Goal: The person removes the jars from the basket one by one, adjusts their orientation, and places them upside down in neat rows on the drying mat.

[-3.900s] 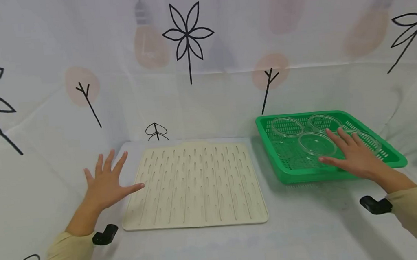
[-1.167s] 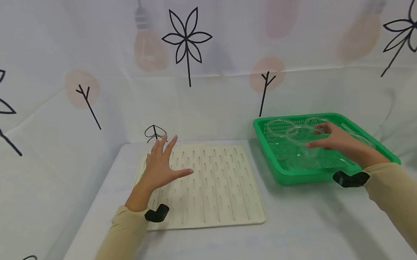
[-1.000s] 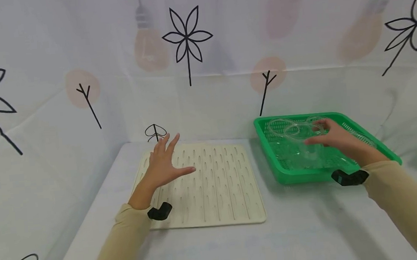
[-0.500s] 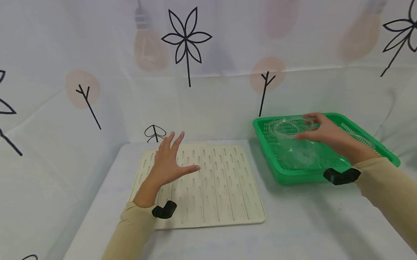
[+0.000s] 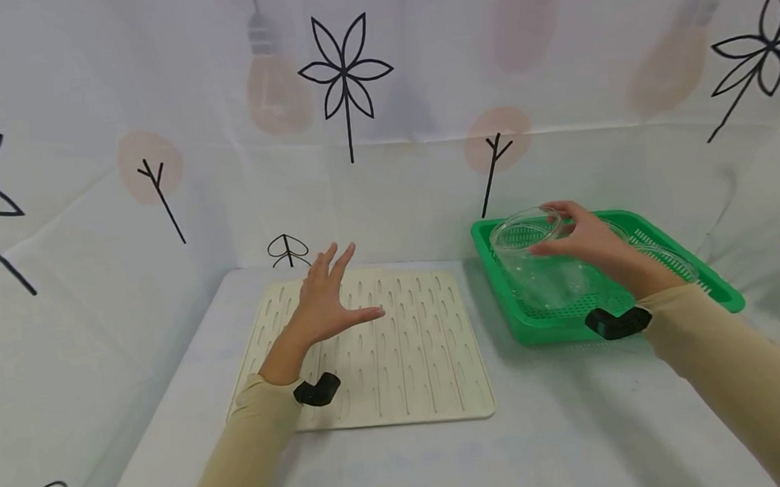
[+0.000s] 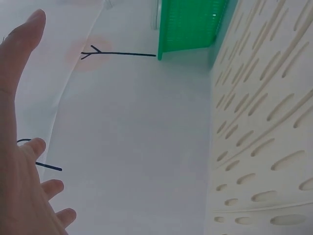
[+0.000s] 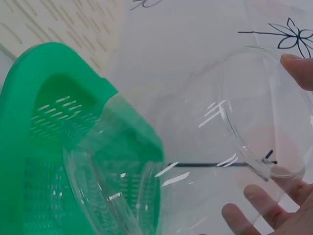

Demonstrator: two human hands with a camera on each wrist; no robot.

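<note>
My right hand [image 5: 582,236] holds a clear glass cup [image 5: 536,266] by its round rim, thumb on the near side and fingers on the far side. The cup tilts over the left part of a green basket [image 5: 531,333]. In the right wrist view the see-through wall of the cup [image 7: 200,127] shows the thumb and curled fingers at its rim. Above the left half of a cream ridged mat [image 5: 408,380], my left hand [image 5: 322,302] is spread with nothing in it. Its thumb points right.
More clear glass vessels [image 5: 669,258] stand in the basket, partly hidden behind my right forearm. The basket sits right of the mat on a white-covered table [image 5: 530,446]. A printed white cloth [image 5: 399,189] hangs behind.
My right hand has gripped the cup by its rim, raised it in the basket and carried it left, tilting it. The left hand has moved right, over the mat, still spread.
</note>
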